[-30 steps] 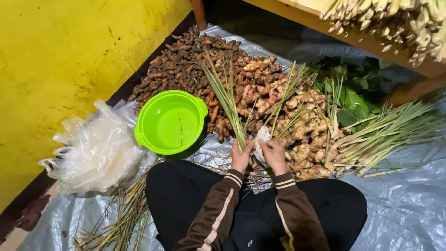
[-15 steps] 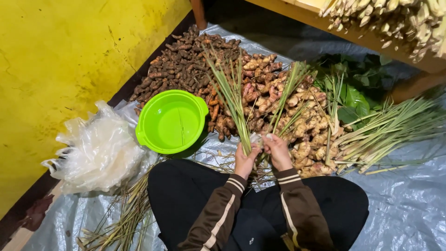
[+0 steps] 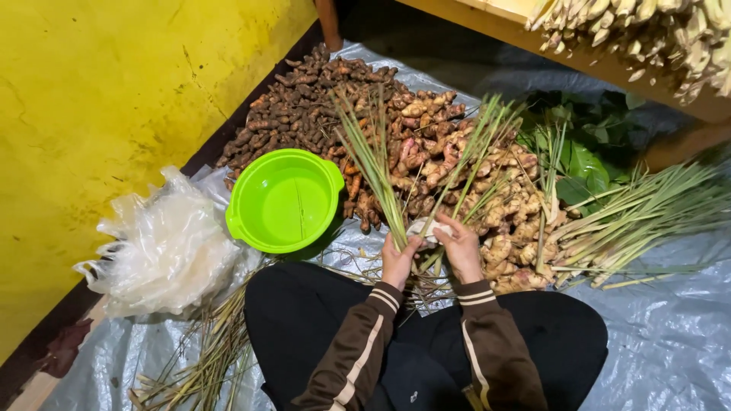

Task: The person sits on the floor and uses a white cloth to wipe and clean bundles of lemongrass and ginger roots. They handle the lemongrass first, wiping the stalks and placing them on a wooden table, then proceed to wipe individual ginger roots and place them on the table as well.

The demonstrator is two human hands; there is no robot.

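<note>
Both hands grip lemongrass: the left hand (image 3: 397, 262) is closed around one upright bunch of lemongrass stalks (image 3: 371, 164), the right hand (image 3: 461, 247) pinches the base of a second bunch (image 3: 476, 148), and what looks like a white wrap sits between them, though it is partly hidden. Holding the thin, stiff stalks low and their ends level should keep them tidy. Behind them lie knobbly pale ginger (image 3: 502, 202), dark rough turmeric roots (image 3: 301, 114) and a glossy green plastic basin (image 3: 283, 200).

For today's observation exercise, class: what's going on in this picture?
A person sits cross-legged on a plastic sheet, holding lemongrass stalks upright. The left hand and right hand both grip the stalk bases. Ahead lie heaps of ginger and darker turmeric roots, an empty green basin, and clear plastic bags by the yellow wall.
</note>
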